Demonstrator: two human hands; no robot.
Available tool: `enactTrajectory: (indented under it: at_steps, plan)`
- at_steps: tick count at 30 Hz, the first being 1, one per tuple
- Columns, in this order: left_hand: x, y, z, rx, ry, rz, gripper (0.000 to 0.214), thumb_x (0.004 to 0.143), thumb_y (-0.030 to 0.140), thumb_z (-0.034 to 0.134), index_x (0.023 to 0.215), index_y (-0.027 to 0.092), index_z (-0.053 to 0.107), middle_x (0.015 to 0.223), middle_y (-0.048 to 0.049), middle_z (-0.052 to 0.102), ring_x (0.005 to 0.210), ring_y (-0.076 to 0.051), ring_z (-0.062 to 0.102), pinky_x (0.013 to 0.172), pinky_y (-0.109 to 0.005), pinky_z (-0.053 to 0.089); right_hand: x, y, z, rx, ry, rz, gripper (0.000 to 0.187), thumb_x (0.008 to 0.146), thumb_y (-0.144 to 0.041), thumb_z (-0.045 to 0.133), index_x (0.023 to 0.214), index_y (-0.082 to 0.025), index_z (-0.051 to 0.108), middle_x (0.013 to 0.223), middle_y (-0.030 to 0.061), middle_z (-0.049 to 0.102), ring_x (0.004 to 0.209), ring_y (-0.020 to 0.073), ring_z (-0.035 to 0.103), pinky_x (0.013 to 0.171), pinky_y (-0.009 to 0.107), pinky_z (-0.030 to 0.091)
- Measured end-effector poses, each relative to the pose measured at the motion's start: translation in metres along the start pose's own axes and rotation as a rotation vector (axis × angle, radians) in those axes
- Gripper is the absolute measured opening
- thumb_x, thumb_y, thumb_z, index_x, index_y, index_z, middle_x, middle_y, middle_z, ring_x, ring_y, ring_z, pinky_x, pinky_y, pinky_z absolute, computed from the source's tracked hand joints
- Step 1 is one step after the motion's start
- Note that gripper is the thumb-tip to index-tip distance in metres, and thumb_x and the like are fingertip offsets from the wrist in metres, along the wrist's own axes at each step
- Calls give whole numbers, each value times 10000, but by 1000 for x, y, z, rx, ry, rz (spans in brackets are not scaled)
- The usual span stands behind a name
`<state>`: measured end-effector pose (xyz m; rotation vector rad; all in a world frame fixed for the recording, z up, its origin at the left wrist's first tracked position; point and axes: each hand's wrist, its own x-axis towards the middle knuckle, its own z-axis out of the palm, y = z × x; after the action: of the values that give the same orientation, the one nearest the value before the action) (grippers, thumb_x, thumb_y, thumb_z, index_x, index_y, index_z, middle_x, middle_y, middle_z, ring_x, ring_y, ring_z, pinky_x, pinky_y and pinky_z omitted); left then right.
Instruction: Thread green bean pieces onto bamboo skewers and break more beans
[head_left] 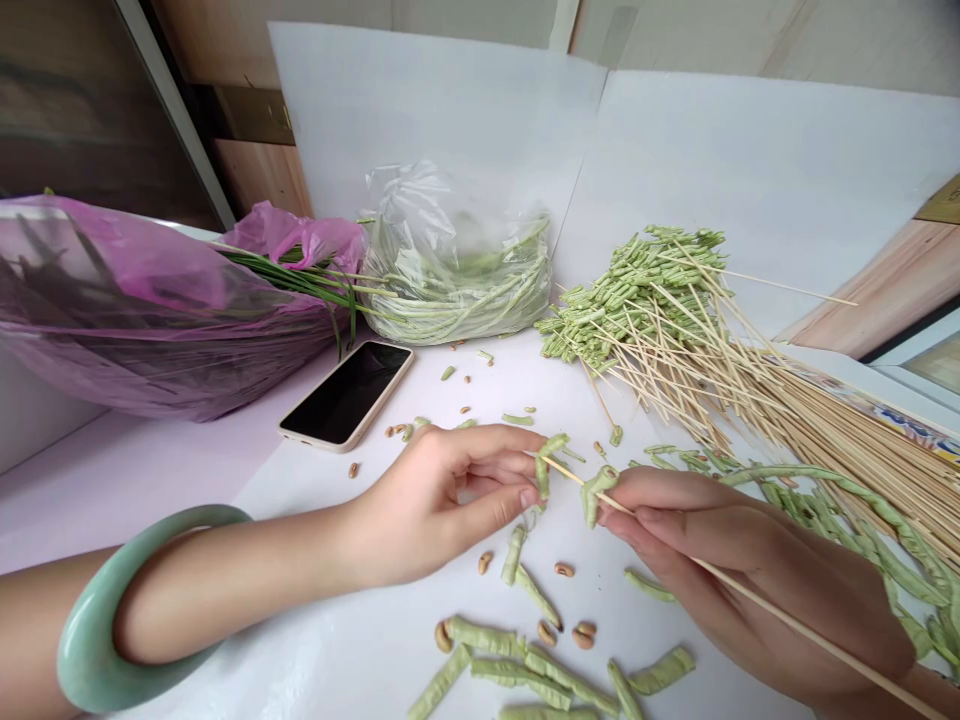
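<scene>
In right grip (757, 560), skewer (568, 472) clamped; at tip, bean piece (542, 478) (pinched by left grip (450, 490)).

Single head-worn view, facing forward and down, close over tabletop (330, 660); white backboard (450, 110) beyond.

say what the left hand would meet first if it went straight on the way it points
Past the bean piece it touches, the left hand would probably meet the second bean piece on the skewer, though depth is hard to judge.
</scene>
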<state>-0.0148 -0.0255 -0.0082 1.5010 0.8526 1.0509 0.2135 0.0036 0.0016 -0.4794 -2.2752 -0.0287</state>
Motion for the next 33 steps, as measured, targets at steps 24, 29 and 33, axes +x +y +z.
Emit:
enactTrajectory:
  at_steps: [24, 29, 33]
  plan:
    - [25, 9, -42, 1177, 82, -65, 276, 760, 77, 490, 945, 178, 668, 933, -74, 694, 931, -254, 612, 755, -340, 479, 4, 5, -3, -26, 124, 53, 175, 856, -53, 621, 866, -223, 584, 794, -17, 717, 632, 107, 690, 596, 189, 558]
    - [24, 4, -43, 1271, 50, -178, 255, 811, 116, 491, 918, 170, 717, 893, -107, 703, 910, -277, 619, 755, -353, 477, 5, 4, -3, -39, 86, 65, 181, 877, -74, 594, 885, -253, 567, 798, -18, 724, 629, 125, 693, 576, 223, 568]
    - [26, 1, -43, 1230, 40, -184, 255, 828, 98, 498, 922, 157, 727, 898, -102, 722, 807, -239, 643, 713, -318, 475, 5, 5, -3, -39, 74, 44, 178, 884, -74, 585, 892, -248, 554, 787, -14, 721, 636, 121, 694, 580, 212, 563]
